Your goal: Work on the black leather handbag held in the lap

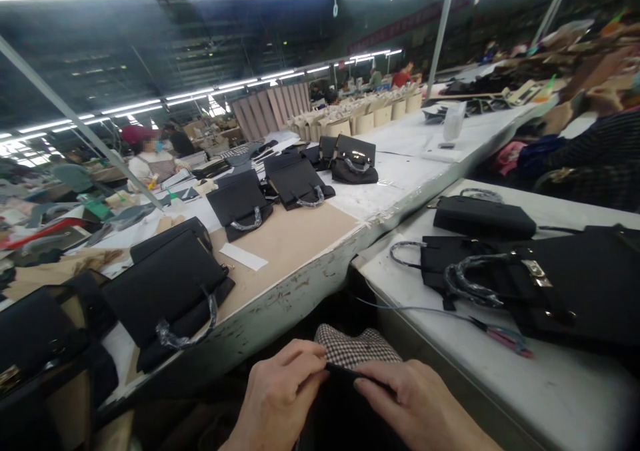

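Note:
Low in the picture, my left hand [277,397] and my right hand [415,404] meet in my lap. Both have their fingers curled and pinched on the upper edge of a thin black piece [350,375] that lies between them. Behind that edge a checked cloth [353,346] shows. What the black piece is I cannot make out; most of it is hidden in the dark below my hands.
A long worktable [300,284] runs away to the left, with several black handbags [170,291] on it. A white table [500,371] on the right holds more black bags [565,284] and a pink-handled tool [503,336]. Other people work in the background.

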{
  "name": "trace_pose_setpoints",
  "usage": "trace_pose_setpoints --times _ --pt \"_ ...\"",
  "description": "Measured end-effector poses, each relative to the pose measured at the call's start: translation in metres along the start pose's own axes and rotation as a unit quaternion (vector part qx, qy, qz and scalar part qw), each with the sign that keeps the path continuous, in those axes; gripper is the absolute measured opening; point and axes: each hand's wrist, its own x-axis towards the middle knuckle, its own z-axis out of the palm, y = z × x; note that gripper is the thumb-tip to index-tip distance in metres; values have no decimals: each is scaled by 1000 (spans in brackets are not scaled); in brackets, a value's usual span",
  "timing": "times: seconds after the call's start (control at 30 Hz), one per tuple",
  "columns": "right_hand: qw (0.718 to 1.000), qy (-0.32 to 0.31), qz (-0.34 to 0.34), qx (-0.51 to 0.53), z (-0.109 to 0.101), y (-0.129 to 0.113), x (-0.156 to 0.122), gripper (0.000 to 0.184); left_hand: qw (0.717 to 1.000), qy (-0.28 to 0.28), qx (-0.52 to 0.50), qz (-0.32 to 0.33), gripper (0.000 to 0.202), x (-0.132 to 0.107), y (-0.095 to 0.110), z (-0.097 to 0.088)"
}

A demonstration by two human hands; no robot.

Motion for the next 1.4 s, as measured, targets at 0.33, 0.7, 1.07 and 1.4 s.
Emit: trace_pose_setpoints --times 0.33,0.7,1.07,1.4 --pt "999 25 7 23 -2 2 2 23 993 -57 80 71 19 12 11 -6" --pt "999 23 13 28 -2 7 1 25 987 -152 5 42 23 23 15 -15" --pt "999 14 -1 30 -5 1 1 22 992 -97 -71 -37 16 14 13 -8" --pt "998 -1 5 58 -5 -1 2 20 990 -61 -87 -92 13 14 16 -1"
